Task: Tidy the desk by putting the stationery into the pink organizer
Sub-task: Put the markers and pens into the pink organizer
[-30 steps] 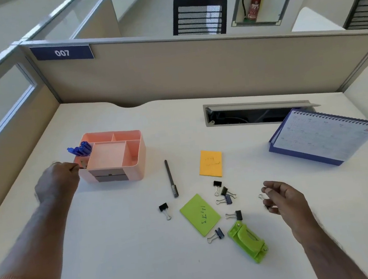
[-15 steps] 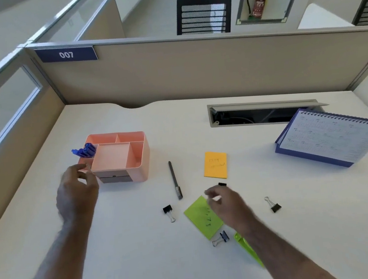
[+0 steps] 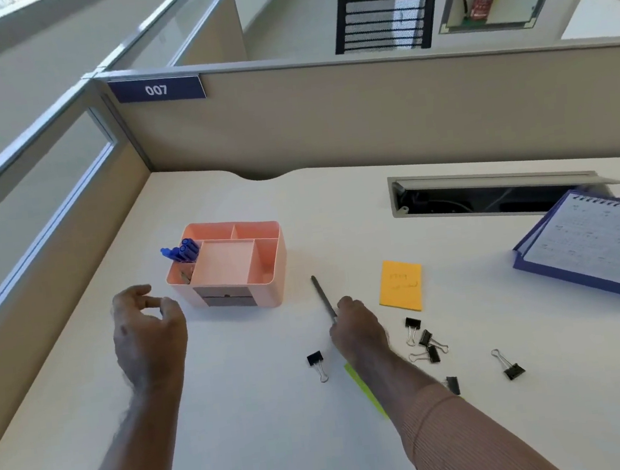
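Note:
The pink organizer [image 3: 268, 289] stands at the desk's left, with blue markers [image 3: 182, 250] in its back-left compartment and a binder clip [image 3: 185, 276] in the front-left one. My left hand [image 3: 149, 330] hovers just in front and to the left of it, fingers loosely curled, holding nothing. A dark pen [image 3: 322, 297] lies right of the organizer. My right hand [image 3: 356, 330] covers its near end, fingers curled down onto it. An orange sticky note [image 3: 401, 283] lies further right. My right arm hides most of a green note [image 3: 360, 381].
Black binder clips lie scattered: one [image 3: 316, 361] left of my right arm, a cluster [image 3: 424, 339] to its right, another [image 3: 511, 366] further right. A blue desk calendar [image 3: 592, 253] sits at far right, an open cable slot [image 3: 489, 195] behind. Partition walls bound the back and left.
My right hand moved left from the green note to the pen's near end. My left hand drew back from the organizer's front-left corner and opened loosely.

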Demonstrator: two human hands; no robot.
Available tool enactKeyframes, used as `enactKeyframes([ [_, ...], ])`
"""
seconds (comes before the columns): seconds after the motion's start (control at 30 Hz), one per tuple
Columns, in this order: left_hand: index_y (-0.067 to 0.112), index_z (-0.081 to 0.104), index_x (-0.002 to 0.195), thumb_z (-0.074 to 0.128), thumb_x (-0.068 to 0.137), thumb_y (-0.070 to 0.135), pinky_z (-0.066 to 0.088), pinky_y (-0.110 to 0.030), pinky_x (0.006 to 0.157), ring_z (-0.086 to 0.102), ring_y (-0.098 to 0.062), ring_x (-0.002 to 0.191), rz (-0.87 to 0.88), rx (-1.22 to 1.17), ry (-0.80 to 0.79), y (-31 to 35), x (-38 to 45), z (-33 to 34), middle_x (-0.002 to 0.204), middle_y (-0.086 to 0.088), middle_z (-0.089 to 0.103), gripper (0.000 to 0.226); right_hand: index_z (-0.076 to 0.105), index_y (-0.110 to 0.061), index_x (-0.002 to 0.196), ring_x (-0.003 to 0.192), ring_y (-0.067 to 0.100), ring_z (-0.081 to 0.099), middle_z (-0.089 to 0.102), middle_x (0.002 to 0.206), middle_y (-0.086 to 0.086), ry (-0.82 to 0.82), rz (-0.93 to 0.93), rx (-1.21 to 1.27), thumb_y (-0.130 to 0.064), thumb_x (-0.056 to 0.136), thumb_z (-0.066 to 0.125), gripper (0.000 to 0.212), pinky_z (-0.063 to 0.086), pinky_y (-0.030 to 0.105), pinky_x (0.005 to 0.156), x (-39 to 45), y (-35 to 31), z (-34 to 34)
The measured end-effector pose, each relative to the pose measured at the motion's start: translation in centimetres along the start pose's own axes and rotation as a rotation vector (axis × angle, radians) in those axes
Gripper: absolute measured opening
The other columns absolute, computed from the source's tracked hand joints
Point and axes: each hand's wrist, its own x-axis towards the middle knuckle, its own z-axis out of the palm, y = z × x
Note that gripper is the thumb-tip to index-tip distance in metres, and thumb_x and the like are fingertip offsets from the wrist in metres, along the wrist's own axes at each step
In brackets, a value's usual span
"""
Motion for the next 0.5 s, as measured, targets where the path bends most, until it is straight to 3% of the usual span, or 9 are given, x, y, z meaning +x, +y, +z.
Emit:
enactKeyframes([
  [0.1, 0.018, 0.054, 0.112, 0.057, 0.089, 0.016, 0.044, -0.035, 0.066, 0.06, -0.026, 0.077, 0.03, -0.048, -0.054, 0.1, -1.5, 0.7, 0.098, 0.002, 0.062, 0.024, 0.057, -0.015, 0.122, 0.1, 0.027, 0.062, 0.065, 0.109, 0.005, -0.056, 0.008, 0.274, -0.02, 0.087, 0.051, 0.036, 0.049, 0.036, 0.074, 0.5, 0.4, -0.6],
  [0.2, 0.022, 0.057, 0.107, 0.06, 0.09, 0.016, 0.053, -0.036, 0.061, 0.062, -0.016, 0.07, 0.104, -0.052, -0.225, 1.1, -3.8, 2.0, 0.097, 0.005, 0.063, 0.018, 0.063, -0.012, 0.103, 0.07, 0.021, 0.063, 0.064, 0.078, 0.003, -0.155, -0.035, 0.752, -0.012, 0.088, 0.053, 0.018, 0.058, 0.048, 0.074, -0.2, -0.4, -2.5],
  [0.27, 0.028, 0.058, 0.108, 0.063, 0.092, 0.021, 0.057, -0.034, 0.06, 0.063, -0.01, 0.072, 0.123, -0.078, -0.4, 1.8, -5.4, 3.0, 0.097, 0.014, 0.062, 0.019, 0.062, -0.01, 0.097, 0.073, 0.021, 0.067, 0.063, 0.079, 0.007, -0.252, -0.053, 1.019, -0.002, 0.089, 0.053, 0.015, 0.06, 0.039, 0.072, -1.2, -1.4, -4.0],
  [0.37, 0.03, 0.063, 0.12, 0.064, 0.092, 0.031, 0.059, -0.027, 0.066, 0.068, -0.008, 0.084, 0.093, -0.192, -0.63, 2.7, -6.9, 4.0, 0.106, 0.017, 0.065, 0.028, 0.063, -0.013, 0.097, 0.09, 0.022, 0.071, 0.072, 0.095, 0.013, -0.321, -0.125, 1.158, -0.004, 0.086, 0.063, 0.014, 0.059, 0.033, 0.074, -2.7, -2.8, -5.5],
  [0.5, 0.012, 0.072, 0.11, 0.062, 0.093, 0.013, 0.06, -0.03, 0.074, 0.074, -0.022, 0.086, -0.136, -0.534, -0.708, 3.9, -6.8, 4.2, 0.093, -0.004, 0.077, 0.019, 0.066, -0.021, 0.089, 0.088, 0.012, 0.069, 0.072, 0.091, 0.004, -0.285, -0.225, 1.154, -0.012, 0.084, 0.072, 0.012, 0.057, 0.037, 0.076, -3.9, -4.1, -6.6],
])
